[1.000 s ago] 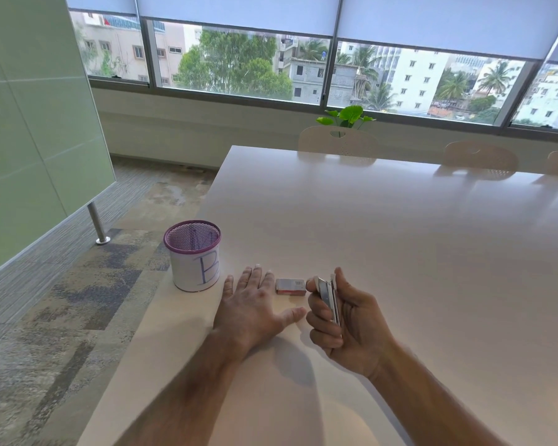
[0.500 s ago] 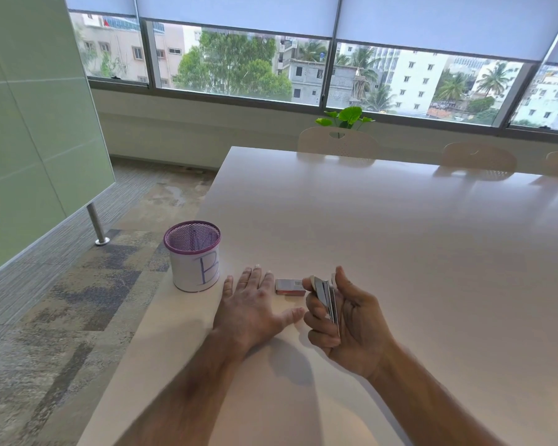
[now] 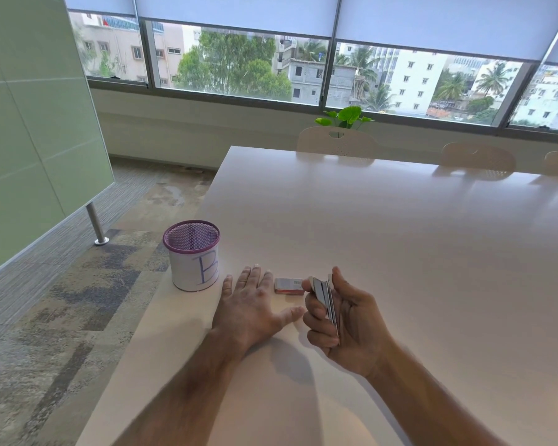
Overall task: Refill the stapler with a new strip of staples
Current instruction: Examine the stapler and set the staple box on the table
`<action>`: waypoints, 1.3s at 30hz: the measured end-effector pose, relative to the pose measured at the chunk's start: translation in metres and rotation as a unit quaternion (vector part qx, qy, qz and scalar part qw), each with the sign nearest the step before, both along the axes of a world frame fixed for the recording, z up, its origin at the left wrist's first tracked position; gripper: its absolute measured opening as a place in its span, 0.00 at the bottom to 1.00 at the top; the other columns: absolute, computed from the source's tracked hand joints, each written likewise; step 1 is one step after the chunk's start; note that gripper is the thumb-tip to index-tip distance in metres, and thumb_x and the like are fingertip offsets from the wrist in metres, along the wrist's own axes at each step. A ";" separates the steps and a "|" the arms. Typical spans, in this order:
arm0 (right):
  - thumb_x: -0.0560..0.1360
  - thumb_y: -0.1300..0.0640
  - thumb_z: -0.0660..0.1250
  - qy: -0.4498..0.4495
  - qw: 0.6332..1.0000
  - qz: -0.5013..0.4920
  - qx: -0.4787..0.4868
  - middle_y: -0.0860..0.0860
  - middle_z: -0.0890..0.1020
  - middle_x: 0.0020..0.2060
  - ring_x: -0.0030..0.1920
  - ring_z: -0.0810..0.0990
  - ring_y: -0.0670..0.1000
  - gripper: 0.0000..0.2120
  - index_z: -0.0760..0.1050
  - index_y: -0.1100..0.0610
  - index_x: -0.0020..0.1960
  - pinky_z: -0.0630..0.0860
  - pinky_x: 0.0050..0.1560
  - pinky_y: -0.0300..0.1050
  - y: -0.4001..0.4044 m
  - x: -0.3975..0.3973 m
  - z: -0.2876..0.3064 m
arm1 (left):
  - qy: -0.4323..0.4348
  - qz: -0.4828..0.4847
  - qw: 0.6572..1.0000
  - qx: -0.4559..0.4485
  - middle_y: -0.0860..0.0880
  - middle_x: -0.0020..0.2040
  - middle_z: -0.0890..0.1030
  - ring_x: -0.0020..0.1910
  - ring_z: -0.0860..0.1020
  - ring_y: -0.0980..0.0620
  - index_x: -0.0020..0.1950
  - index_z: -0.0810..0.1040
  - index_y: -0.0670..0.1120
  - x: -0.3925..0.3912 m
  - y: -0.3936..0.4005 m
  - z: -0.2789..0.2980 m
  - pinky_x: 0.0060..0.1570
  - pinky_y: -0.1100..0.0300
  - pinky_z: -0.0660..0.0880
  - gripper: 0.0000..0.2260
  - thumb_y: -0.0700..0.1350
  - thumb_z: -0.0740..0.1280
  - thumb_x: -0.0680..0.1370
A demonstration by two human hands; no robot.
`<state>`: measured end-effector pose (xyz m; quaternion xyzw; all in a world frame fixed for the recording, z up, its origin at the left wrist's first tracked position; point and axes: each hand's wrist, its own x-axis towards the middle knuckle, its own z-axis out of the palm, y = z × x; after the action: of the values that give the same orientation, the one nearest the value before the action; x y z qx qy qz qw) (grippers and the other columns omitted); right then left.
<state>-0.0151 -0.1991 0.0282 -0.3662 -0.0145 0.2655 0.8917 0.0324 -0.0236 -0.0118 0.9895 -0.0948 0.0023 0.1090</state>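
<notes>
My right hand (image 3: 348,323) grips a small silvery stapler (image 3: 326,300) edge-on above the white table (image 3: 400,252), fingers curled around its left side and thumb along its right. Whether the stapler is hinged open I cannot tell. A small red-and-white staple box (image 3: 289,286) lies flat on the table just beyond and left of the stapler. My left hand (image 3: 255,307) rests palm-down on the table with fingers spread, its fingertips beside the box but apart from it, its thumb pointing toward my right hand.
A purple mesh pen cup (image 3: 192,255) wrapped in white paper marked "B" stands near the table's left edge. Chairs (image 3: 337,143) line the far side. A green partition (image 3: 29,123) stands on the left, over carpet.
My right hand has tilted the stapler slightly and shifted it a little toward the box. My left hand has stayed flat in place.
</notes>
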 end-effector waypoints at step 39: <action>0.71 0.59 0.73 -0.084 0.983 -0.109 -0.124 0.54 0.78 0.36 0.26 0.72 0.49 0.12 0.77 0.58 0.53 0.71 0.23 0.39 0.004 -0.003 -0.001 | -0.073 -0.007 0.974 -0.215 0.49 0.67 0.78 0.67 0.73 0.49 0.68 0.76 0.49 -0.001 0.000 0.008 0.70 0.48 0.65 0.29 0.66 0.66 0.73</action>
<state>-0.0185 -0.1948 0.0277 -0.4939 -0.0161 0.1349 0.8589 0.0314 -0.0236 -0.0039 0.9393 -0.1070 0.0937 0.3121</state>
